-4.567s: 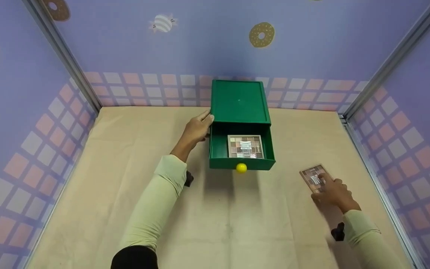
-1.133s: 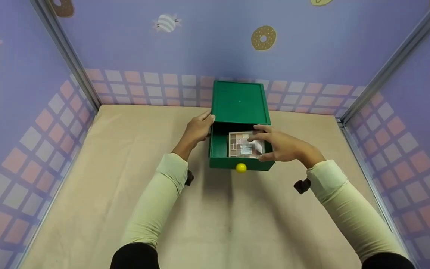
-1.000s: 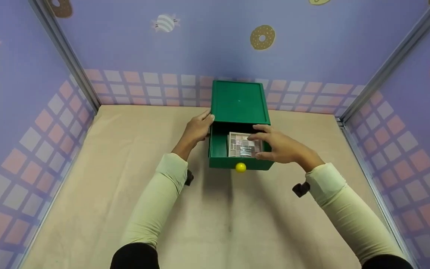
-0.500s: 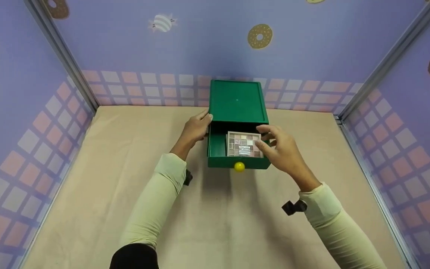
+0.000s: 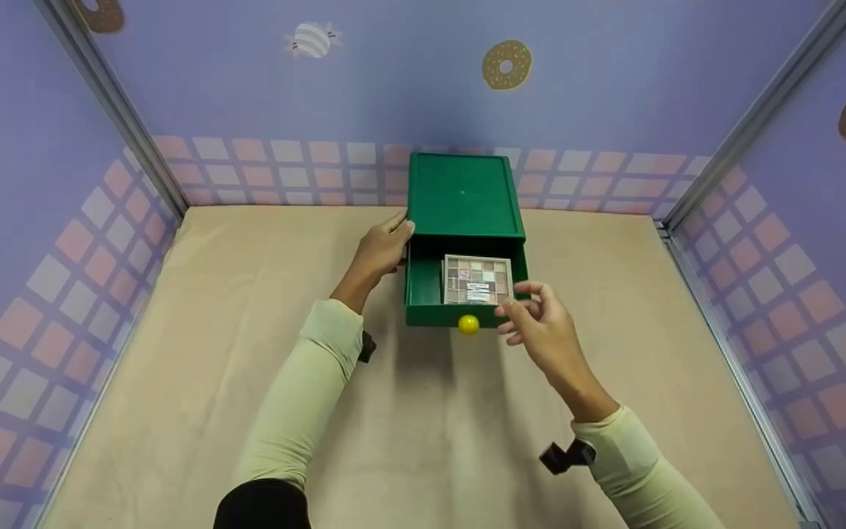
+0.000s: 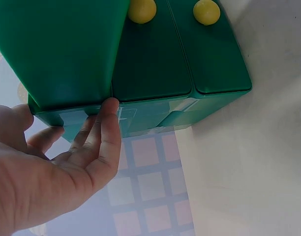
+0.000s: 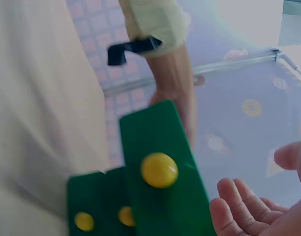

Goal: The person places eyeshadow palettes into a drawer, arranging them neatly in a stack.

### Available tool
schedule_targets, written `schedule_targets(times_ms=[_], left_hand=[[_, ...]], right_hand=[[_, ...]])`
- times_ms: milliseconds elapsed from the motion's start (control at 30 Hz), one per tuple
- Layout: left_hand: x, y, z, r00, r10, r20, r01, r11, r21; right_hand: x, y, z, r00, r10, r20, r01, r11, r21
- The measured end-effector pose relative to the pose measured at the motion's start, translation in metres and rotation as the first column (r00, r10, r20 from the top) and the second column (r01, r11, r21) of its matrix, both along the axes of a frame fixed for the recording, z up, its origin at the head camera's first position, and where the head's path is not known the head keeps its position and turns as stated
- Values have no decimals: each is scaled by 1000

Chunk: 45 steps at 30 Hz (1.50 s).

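A green drawer cabinet [image 5: 463, 192] stands against the back wall, its top drawer [image 5: 432, 315] pulled out by a yellow knob [image 5: 468, 325] side facing me. Inside the drawer, toward its right, lies an eyeshadow palette [image 5: 460, 273] with a white label; the edge of another palette shows beneath its left side. My left hand [image 5: 381, 250] rests against the cabinet's left side, fingers fairly straight, as the left wrist view also shows. Just off the drawer's front right corner is my right hand [image 5: 546, 327], fingers loosely bent and holding nothing.
Two lower drawers with yellow knobs [image 6: 206, 12] are closed beneath the pulled-out one. A beige cloth [image 5: 247, 308] covers the table. Patterned walls [image 5: 305, 95] enclose the back and both sides.
The palette that my right hand held at the table's right now lies in the drawer on the other one. My right hand has let go and drawn back; the left stays in place.
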<state>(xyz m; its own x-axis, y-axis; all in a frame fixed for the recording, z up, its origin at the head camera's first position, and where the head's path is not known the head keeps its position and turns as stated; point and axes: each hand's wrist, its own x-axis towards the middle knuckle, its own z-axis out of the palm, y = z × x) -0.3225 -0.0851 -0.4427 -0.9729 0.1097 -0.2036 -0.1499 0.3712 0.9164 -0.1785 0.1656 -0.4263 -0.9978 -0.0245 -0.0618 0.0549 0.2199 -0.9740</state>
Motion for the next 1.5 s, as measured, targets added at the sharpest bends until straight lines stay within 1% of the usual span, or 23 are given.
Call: schedule_targets(times_ms=[133,233,333,433,633,767,1000,1133,1267,1500], left_hand=[[0,0,1,1000,4,-5,-4,1000,-12],[0,1,2,1000,5,-7,-5,1000,-20],[0,1,2,1000,4,-10,-4,1000,-25],[0,1,0,1000,4,-8,-4,1000,-21],[0,0,-1,1000,2,-3,-2,1000,-26],[1,0,1,1000,0,-1,0,999,-35],[1,1,2,1000,6,-6,-6,1000,-28],[0,1,1,1000,3,-8,-3,1000,-21],[0,1,0,1000,1,-6,-1,1000,-2],[-1,0,0,1000,0,3,0,1000,-20]], right_hand=[[10,-11,-18,993,-27,118,42,991,-125],[14,-20,-32,980,-54,193,89,980,-178],[14,-29,-45,964,-78,255,135,967,-214],[9,-35,-54,943,-84,323,166,958,-235],[3,-43,-60,912,-88,401,215,935,-283],[2,-48,-60,900,-105,424,254,916,-311],[2,-51,-60,906,-121,405,265,910,-320],[0,-52,-60,904,-131,407,276,906,-321],[-4,-53,-58,902,-139,409,286,902,-324],[-17,-53,-55,908,-143,394,287,896,-337]])
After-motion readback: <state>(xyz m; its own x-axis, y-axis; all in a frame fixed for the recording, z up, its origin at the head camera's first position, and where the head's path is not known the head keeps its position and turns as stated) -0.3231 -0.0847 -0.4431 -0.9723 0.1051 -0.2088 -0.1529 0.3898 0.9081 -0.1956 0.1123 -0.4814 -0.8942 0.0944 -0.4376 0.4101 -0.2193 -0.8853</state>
